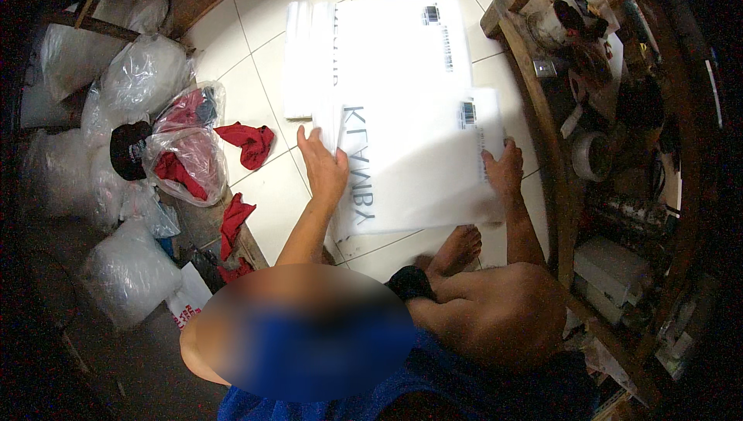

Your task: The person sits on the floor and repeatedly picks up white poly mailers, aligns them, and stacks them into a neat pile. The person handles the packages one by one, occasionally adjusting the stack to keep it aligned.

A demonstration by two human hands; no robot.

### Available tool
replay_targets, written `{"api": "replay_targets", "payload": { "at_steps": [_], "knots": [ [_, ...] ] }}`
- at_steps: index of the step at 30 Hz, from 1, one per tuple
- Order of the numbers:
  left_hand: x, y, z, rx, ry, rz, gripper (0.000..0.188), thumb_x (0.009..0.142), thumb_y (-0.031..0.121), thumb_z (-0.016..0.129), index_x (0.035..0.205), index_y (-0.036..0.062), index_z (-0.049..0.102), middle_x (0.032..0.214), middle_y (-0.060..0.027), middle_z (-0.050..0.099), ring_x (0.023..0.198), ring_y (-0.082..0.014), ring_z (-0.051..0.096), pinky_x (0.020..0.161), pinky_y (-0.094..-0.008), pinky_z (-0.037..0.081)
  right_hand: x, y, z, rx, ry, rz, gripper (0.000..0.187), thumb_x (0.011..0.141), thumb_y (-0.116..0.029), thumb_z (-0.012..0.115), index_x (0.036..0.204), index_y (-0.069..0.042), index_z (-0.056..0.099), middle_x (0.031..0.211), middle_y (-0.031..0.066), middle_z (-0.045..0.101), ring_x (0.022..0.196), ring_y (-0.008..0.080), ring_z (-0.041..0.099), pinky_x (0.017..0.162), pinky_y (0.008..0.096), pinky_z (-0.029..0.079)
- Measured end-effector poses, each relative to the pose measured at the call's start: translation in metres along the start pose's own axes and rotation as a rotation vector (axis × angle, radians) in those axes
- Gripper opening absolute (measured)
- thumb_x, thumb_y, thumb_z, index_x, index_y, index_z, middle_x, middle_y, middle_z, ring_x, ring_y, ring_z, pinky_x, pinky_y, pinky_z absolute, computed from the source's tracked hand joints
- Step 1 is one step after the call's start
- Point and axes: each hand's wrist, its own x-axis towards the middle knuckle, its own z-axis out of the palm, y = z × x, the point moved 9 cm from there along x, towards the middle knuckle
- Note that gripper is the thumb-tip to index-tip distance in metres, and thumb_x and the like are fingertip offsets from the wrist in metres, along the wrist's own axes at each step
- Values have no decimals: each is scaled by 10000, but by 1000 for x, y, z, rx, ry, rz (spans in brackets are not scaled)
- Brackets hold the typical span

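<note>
Two overlapping piles of flat white plastic bags lie on the tiled floor before me, with dark lettering and a barcode on them. The near pile of bags point(418, 166) is between my hands and overlaps the far pile of bags point(387, 42), whose left edge looks rolled or folded. My left hand point(323, 159) holds the near pile's left edge, fingers curled at its folded side. At the opposite edge, my right hand point(505, 167) grips the pile with its thumb on top; the fingers underneath are partly hidden.
Clear plastic sacks point(143, 73) crowd the left side, beside a black cap point(130, 150) and red cloth pieces point(246, 145). Along the right runs a wooden shelf point(534, 57) with tape rolls point(590, 155) and clutter. My bare foot point(458, 251) is close to the near pile.
</note>
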Motion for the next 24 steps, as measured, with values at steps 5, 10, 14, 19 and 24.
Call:
{"api": "replay_targets", "payload": {
  "at_steps": [5,10,14,19,24],
  "knots": [
    [9,-28,18,47,-137,-339,723,790,242,569,1354,-89,260,1276,-334,381,1157,-454,434,998,-476,373,2,2,0,-47,54,-59,735,747,-279,740,1289,49,369,1254,258,480,1182,419,425,983,493,373],
    [16,-46,29,38,-328,-423,781,724,338,621,1298,-100,324,1190,-320,490,1067,-436,516,938,-458,425,20,23,18,312,-125,62,717,766,-287,729,1308,44,394,1219,233,542,1135,370,518,952,462,421],
    [12,-52,25,-71,-370,-497,749,697,360,638,1225,-110,392,1132,-307,525,1037,-420,540,907,-453,445,17,17,27,840,-406,142,584,777,-240,724,1244,25,495,1129,194,614,1010,303,614,870,413,480],
    [12,-62,31,-35,-320,-480,745,702,337,655,1220,-132,398,1163,-316,507,1084,-410,519,948,-430,418,-6,-6,22,967,-525,206,472,833,-200,663,1217,37,524,1103,165,623,979,266,617,845,387,492],
    [13,-22,16,95,-76,-254,833,718,296,670,1339,-110,291,1340,-339,325,1241,-440,360,1046,-466,312,12,10,23,498,-365,10,378,852,-206,633,1146,27,587,1007,172,659,930,273,638,837,388,495]
  ]
}}
